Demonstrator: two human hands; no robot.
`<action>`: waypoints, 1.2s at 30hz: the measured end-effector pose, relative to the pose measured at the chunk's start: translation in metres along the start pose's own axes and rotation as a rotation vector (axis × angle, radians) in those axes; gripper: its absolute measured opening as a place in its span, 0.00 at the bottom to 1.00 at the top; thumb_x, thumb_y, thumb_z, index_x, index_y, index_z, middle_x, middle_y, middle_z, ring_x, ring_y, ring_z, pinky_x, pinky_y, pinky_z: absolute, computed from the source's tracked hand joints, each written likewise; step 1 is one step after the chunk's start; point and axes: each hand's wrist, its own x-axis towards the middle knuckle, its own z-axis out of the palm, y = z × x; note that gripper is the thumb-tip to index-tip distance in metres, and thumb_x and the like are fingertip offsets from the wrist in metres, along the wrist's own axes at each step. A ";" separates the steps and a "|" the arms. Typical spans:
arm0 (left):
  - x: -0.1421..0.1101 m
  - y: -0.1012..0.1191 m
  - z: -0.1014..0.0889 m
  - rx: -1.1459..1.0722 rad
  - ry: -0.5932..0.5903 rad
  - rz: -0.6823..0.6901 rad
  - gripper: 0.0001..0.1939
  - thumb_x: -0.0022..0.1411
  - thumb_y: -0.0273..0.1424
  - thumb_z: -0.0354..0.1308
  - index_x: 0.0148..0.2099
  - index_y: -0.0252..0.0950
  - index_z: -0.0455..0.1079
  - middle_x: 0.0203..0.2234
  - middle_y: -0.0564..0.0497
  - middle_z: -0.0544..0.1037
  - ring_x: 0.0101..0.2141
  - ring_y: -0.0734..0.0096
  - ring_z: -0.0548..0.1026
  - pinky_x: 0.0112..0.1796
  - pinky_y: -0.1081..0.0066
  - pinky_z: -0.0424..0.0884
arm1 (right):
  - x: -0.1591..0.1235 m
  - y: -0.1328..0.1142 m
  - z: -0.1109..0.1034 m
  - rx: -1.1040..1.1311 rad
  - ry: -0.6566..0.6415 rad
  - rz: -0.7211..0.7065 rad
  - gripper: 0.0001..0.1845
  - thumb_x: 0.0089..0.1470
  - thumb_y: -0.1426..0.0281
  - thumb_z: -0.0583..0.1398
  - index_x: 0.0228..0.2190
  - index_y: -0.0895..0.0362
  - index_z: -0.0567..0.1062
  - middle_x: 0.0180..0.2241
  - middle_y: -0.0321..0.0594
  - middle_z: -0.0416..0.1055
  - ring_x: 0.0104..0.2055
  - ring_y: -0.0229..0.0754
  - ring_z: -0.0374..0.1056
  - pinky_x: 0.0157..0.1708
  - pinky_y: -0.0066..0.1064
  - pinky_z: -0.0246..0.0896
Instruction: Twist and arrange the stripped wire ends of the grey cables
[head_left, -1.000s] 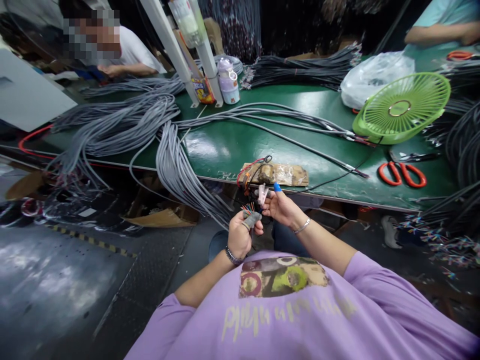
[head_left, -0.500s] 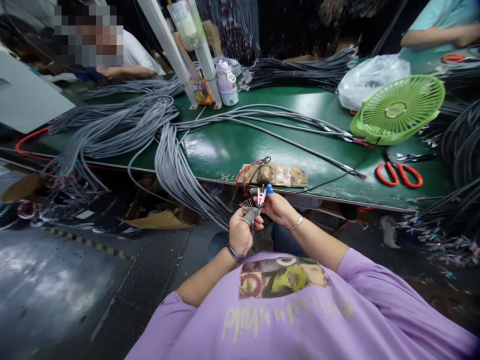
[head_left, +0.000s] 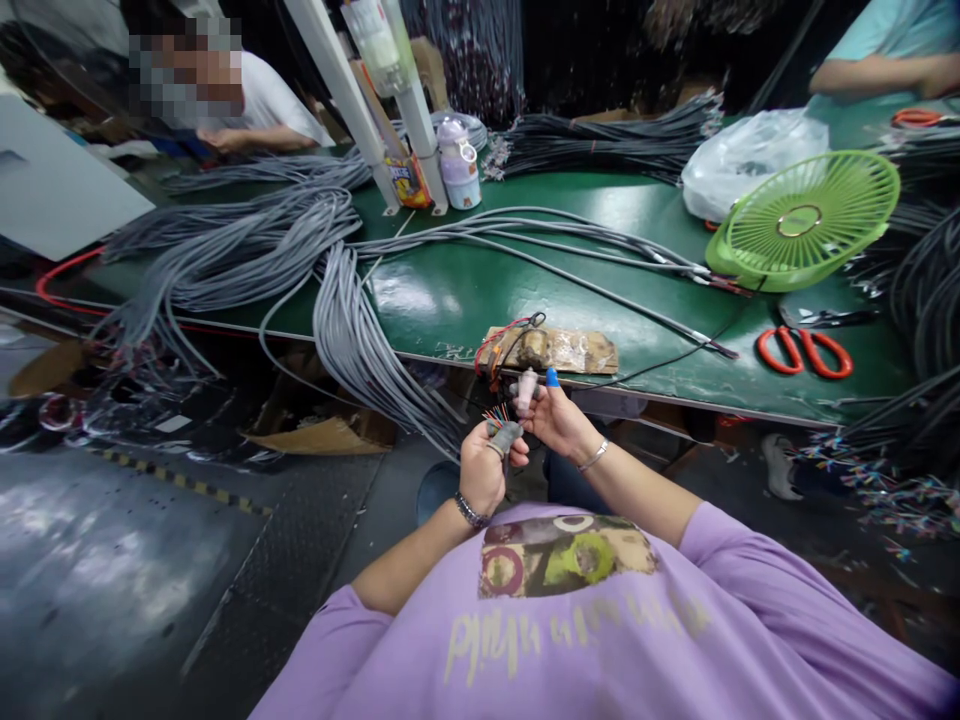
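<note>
My left hand (head_left: 481, 468) is closed around the end of a cable, in front of the bench edge. Thin coloured wires (head_left: 495, 416) fan out above its fist, and a grey cover is on the thumb. Close against it, my right hand (head_left: 562, 425) has a blue cover on its raised thumb. Its fingers are closed on a small pale pink object (head_left: 527, 388), too blurred to name. Just beyond the hands, a wooden block (head_left: 585, 352) wrapped in clear tape lies at the bench edge, with red and black leads at its left end.
Grey cable bundles (head_left: 360, 330) drape over the green bench (head_left: 540, 290) at left. Red-handled scissors (head_left: 806, 352), a green fan (head_left: 810, 220) and a plastic bag (head_left: 750, 155) are at right. A bottle (head_left: 459, 165) stands by the post. Co-workers sit across the bench.
My right thumb has lifted slightly up and right, away from the pink object. That object has turned, and its two prongs no longer show apart. My left hand has hardly moved.
</note>
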 end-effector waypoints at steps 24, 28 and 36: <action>0.008 0.001 0.008 -0.065 -0.004 0.028 0.12 0.47 0.35 0.64 0.28 0.34 0.66 0.16 0.54 0.74 0.14 0.79 0.69 0.17 0.79 0.65 | 0.003 -0.004 0.007 -0.122 0.021 -0.060 0.24 0.50 0.48 0.58 0.28 0.58 0.74 0.26 0.40 0.72 0.26 0.36 0.65 0.26 0.28 0.64; 0.009 -0.002 0.007 -0.033 0.001 0.014 0.12 0.48 0.36 0.64 0.28 0.34 0.66 0.16 0.55 0.74 0.14 0.79 0.69 0.17 0.79 0.64 | 0.008 -0.002 0.013 -0.049 0.084 -0.106 0.22 0.48 0.49 0.60 0.26 0.57 0.73 0.22 0.36 0.70 0.24 0.36 0.65 0.24 0.27 0.63; 0.006 -0.003 0.003 -0.003 -0.005 0.020 0.13 0.48 0.37 0.63 0.29 0.34 0.67 0.17 0.55 0.74 0.15 0.79 0.69 0.18 0.79 0.64 | -0.003 0.002 0.009 -0.040 0.088 -0.066 0.24 0.49 0.47 0.58 0.28 0.58 0.73 0.24 0.38 0.70 0.24 0.34 0.63 0.24 0.26 0.61</action>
